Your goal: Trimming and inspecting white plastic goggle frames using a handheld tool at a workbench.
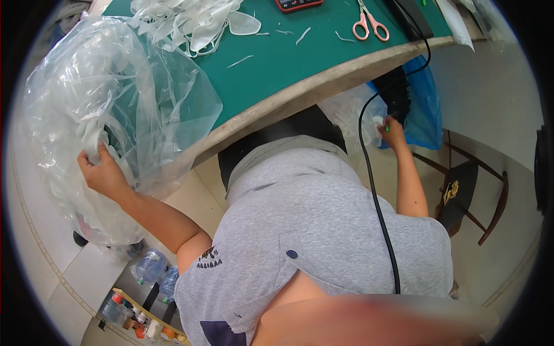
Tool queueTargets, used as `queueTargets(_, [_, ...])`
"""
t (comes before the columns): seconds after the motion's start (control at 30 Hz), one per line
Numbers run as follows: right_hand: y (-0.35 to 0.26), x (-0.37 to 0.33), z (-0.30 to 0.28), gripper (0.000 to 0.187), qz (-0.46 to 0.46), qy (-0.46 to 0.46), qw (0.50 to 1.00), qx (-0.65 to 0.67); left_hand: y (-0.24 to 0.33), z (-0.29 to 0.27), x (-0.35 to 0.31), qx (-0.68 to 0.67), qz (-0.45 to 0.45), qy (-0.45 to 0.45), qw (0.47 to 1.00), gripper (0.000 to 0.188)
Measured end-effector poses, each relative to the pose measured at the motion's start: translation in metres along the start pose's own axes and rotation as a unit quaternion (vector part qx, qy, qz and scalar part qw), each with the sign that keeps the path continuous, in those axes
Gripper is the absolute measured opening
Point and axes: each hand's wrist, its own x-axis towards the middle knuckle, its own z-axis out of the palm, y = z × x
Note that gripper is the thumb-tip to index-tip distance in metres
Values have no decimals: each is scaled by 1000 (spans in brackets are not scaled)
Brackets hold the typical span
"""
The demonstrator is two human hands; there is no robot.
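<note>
At the left, a large clear plastic bag [63, 86] full of soft white pieces hangs against the table's edge. My left hand [107, 173] is closed at the bag's opening, with a white strip-like piece [92, 141] pinched between thumb and fingers. Far to the right, below the table edge, my right hand [393, 132] is closed around a small green object [387, 128] whose kind I cannot make out. Just beside those fingers is a whitish piece [378, 121], next to a translucent bag [358, 112] and a blue plastic bag [427, 109].
On the green tabletop [277, 52] lie a heap of white looped pieces [196, 23], thread scraps, pink-handled scissors [369, 26] and a red-edged device [297, 4]. A black cable [363, 138] runs down across my front. A dark chair [473, 184] stands right; water bottles [151, 265] stand lower left.
</note>
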Motion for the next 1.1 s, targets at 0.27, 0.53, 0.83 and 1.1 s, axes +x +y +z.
queueTargets(0.27, [-28, -26, 56, 21, -16, 14, 993, 114, 17, -74, 69, -386, 12, 100, 917, 29])
queueTargets(0.53, [-27, -60, 45, 22, 35, 55, 987, 144, 34, -150, 69, -422, 132, 142, 886, 27])
queueTargets(0.83, [-57, -158, -6, 19, 39, 284, 830, 479, -66, -222, 86, -125, 126, -74, 981, 46])
queueTargets(1.1, [-281, -259, -178, 15, -213, 389, 797, 409, -197, -327, 88, -541, -87, -106, 830, 24])
